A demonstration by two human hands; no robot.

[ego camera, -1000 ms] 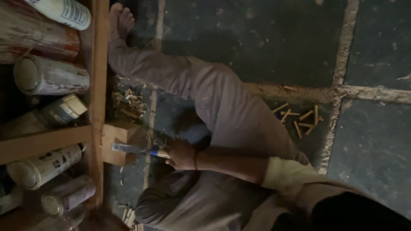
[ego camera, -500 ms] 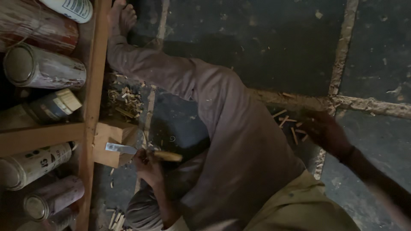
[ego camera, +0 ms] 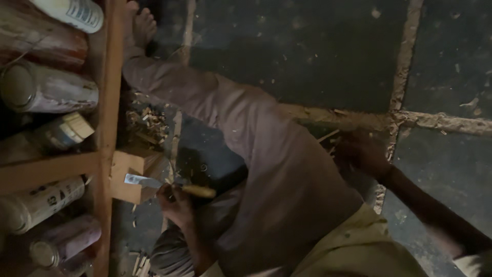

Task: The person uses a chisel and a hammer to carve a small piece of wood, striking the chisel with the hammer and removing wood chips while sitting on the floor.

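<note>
Sitting on the dark stone floor [ego camera: 307,61] beside the wooden shelf [ego camera: 105,102] of cans [ego camera: 46,92], you have your trousered leg [ego camera: 266,154] stretched toward the top of the view. A second ago your right arm reached across to the chisel. Now your right hand [ego camera: 364,151] has swung out to the short wood sticks [ego camera: 328,138] by the floor joint; it is blurred, so you cannot tell whether it has closed on any. The wooden block [ego camera: 128,177] has stayed against the shelf post. Your left hand [ego camera: 177,205] alone is clenched around the yellow-handled chisel [ego camera: 169,185], blade resting on the block, so cutting looks paused.
</note>
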